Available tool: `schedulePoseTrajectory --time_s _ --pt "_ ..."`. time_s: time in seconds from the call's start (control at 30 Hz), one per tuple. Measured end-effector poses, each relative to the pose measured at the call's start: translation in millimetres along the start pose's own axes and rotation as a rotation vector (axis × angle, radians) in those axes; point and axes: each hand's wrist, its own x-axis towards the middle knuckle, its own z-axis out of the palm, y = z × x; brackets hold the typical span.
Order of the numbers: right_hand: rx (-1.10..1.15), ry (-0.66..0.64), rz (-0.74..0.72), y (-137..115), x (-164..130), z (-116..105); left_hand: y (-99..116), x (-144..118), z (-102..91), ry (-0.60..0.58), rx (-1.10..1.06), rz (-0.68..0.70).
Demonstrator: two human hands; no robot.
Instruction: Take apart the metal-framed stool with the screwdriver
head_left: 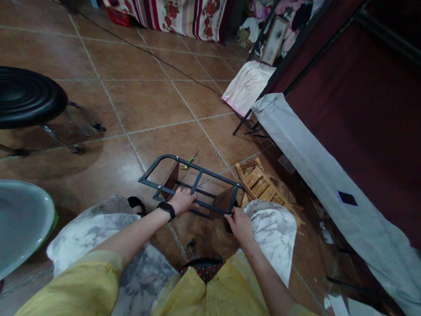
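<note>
A small black metal-framed rack (pixel 197 179) with brown wooden panels (pixel 224 197) stands on the tiled floor between my knees. My left hand (pixel 182 201), with a black band on its wrist, is wrapped over the frame's near bar. At the near right corner of the frame is my right hand (pixel 240 224), its thumb and fingers closed at the corner; whether they pinch a small part there is too small to tell. A green and yellow screwdriver (pixel 189 162) lies on the floor just beyond the rack.
To the right of the rack lies a wooden slatted piece (pixel 267 185). A black round stool (pixel 20 97) and a grey round table (pixel 11 239) are at left. Along the right runs a cloth-covered bench (pixel 322 182) with a phone (pixel 347 198). A dark cable (pixel 142 50) crosses the floor.
</note>
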Motion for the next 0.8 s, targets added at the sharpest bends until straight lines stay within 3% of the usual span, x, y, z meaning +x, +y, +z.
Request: schedulePoseTrajectory --time_s 0.23,0.37,0.6,0.8 --pt "0.012 -0.023 -0.06 -3 0 3 0 0 1.6 0.009 0.013 -0.006" --pt "0.057 0.015 0.064 1 8 -2 0 0 1.1 0.0 0.008 -0.001" --pt "-0.006 0.085 0.316 20 84 -25 1 1 -1.7 -0.018 -0.029 -0.016" --pt "-0.143 -0.002 0.301 17 126 -21 -1 3 1.6 -0.022 -0.022 -0.01"
